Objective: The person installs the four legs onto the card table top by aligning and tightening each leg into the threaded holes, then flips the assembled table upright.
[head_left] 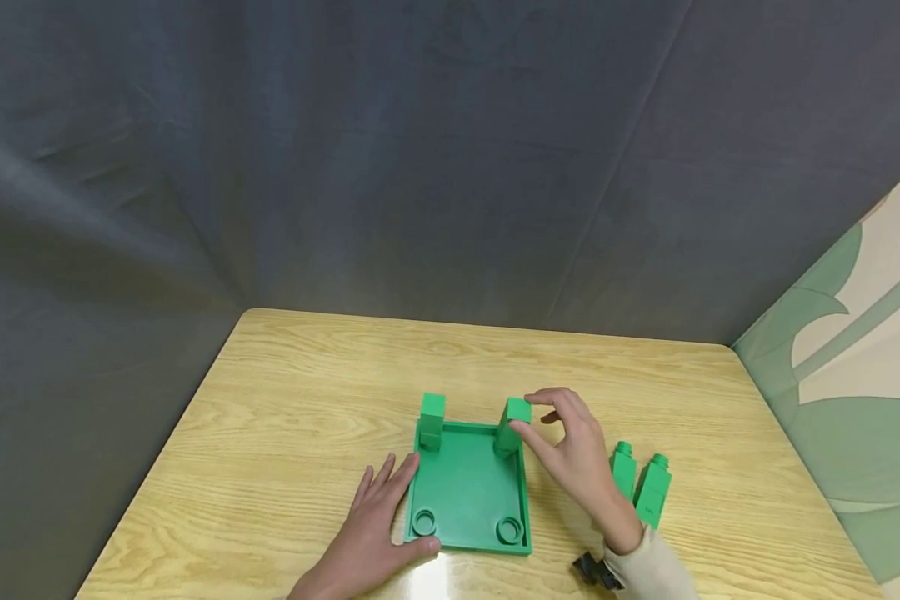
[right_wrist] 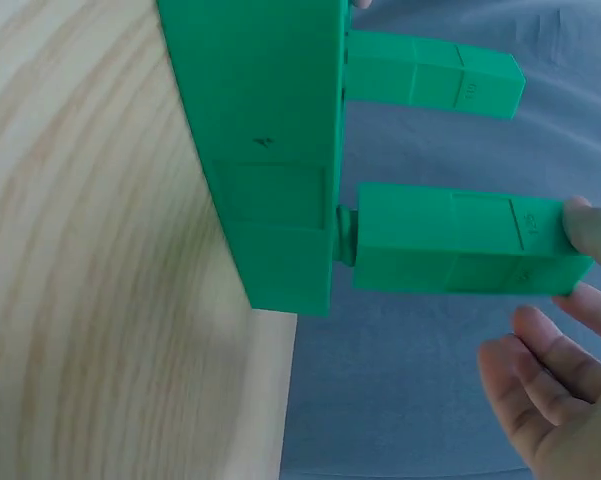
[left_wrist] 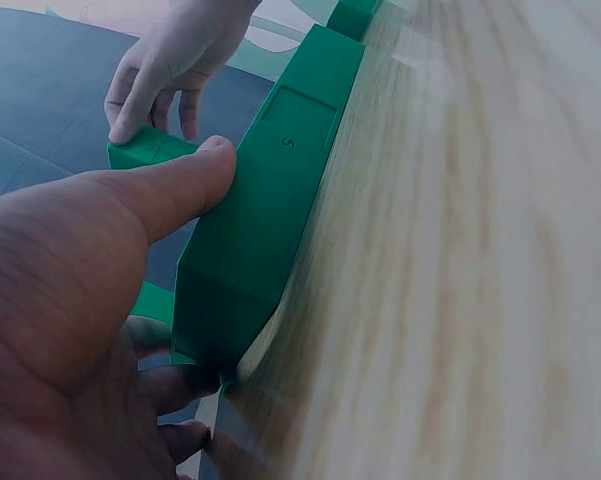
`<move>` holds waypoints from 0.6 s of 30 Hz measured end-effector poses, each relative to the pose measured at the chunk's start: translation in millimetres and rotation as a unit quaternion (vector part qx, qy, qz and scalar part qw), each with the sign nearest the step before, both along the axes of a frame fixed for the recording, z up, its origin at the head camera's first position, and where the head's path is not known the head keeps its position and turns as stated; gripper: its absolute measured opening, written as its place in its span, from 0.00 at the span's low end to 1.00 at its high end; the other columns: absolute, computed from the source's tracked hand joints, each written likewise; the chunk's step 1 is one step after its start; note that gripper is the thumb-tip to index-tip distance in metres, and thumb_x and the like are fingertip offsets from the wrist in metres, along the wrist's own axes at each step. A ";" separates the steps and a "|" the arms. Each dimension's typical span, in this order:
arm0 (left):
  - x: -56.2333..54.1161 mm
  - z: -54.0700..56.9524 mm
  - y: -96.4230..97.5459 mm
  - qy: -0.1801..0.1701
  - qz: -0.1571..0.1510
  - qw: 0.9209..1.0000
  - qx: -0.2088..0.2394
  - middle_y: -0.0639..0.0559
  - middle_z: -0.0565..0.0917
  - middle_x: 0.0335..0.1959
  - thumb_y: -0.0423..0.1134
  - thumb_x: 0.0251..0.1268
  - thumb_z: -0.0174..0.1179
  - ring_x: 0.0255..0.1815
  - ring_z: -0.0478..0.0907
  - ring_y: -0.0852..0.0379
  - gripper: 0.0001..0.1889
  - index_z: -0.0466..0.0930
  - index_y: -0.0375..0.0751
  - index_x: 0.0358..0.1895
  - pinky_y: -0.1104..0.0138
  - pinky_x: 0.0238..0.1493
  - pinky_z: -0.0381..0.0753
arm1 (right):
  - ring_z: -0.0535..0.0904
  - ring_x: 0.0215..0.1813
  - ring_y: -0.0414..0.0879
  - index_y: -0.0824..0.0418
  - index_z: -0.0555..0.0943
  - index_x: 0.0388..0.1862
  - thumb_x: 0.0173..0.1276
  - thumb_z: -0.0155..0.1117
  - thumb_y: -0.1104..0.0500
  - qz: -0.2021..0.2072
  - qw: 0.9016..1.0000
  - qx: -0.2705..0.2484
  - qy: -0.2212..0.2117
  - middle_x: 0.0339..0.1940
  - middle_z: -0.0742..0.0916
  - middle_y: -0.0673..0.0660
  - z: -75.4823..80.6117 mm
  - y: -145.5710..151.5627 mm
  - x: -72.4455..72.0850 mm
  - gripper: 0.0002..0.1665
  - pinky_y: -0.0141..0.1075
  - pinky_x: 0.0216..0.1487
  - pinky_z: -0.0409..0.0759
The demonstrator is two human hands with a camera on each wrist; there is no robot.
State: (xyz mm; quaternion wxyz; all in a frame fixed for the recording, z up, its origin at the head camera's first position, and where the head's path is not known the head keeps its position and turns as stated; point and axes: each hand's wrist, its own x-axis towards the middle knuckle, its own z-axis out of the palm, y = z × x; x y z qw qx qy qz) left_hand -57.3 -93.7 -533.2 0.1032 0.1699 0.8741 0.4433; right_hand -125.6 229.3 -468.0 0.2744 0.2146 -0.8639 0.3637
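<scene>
While the left hand (head_left: 371, 533) touches the tray (head_left: 467, 487) at its near left corner, fingers apart, the right hand (head_left: 573, 454) pinches a post (head_left: 506, 438) between thumb and finger at the far right corner. A second post (head_left: 432, 417) stands far left; two loose posts (head_left: 653, 493) lie on the table (head_left: 307, 400), off the tray's right edge.

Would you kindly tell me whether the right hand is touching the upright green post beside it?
Touching: the right wrist view shows a digit of the right hand against the upper end of the green post, without a gap.
</scene>
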 end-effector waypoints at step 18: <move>0.4 1.0 0.0 -0.003 0.002 1.000 0.003 0.51 0.61 0.91 0.68 0.63 0.77 0.93 0.46 0.41 0.61 0.54 0.49 0.92 0.78 0.83 0.18 | 0.85 0.42 0.43 0.57 0.88 0.70 0.68 0.78 0.71 0.070 0.997 -0.018 -0.013 0.52 0.89 0.52 2.1 1.4 -0.4 0.31 0.42 0.40 0.90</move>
